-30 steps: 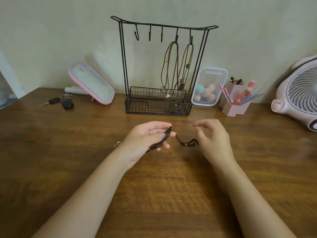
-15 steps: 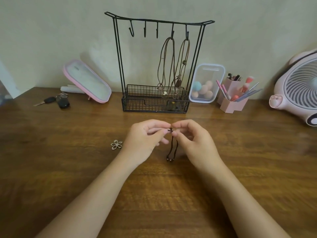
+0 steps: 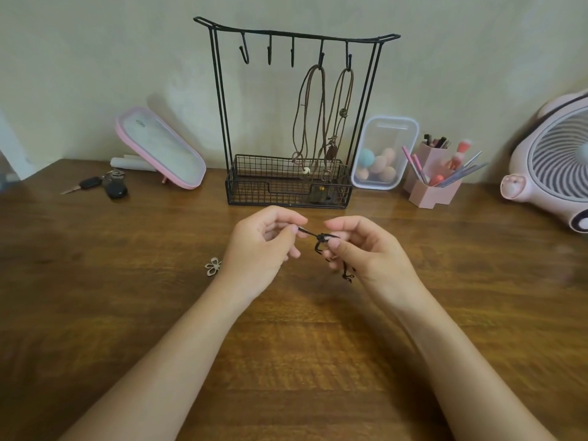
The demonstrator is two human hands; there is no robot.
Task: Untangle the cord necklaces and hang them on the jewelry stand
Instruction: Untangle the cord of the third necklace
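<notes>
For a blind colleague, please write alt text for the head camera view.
The left hand and the right hand pinch a knotted black cord necklace between them above a wooden table. Behind, a black wire jewelry stand holds two brown cord necklaces on its two rightmost hooks.

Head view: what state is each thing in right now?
Black cord necklace, knotted, not yet hung.
Left hand, pinching the cord left of the knot.
Right hand, pinching it beside the knot.
Black wire jewelry stand, upright, three hooks free.
Brown cord necklaces, hanging on its two right hooks.
</notes>
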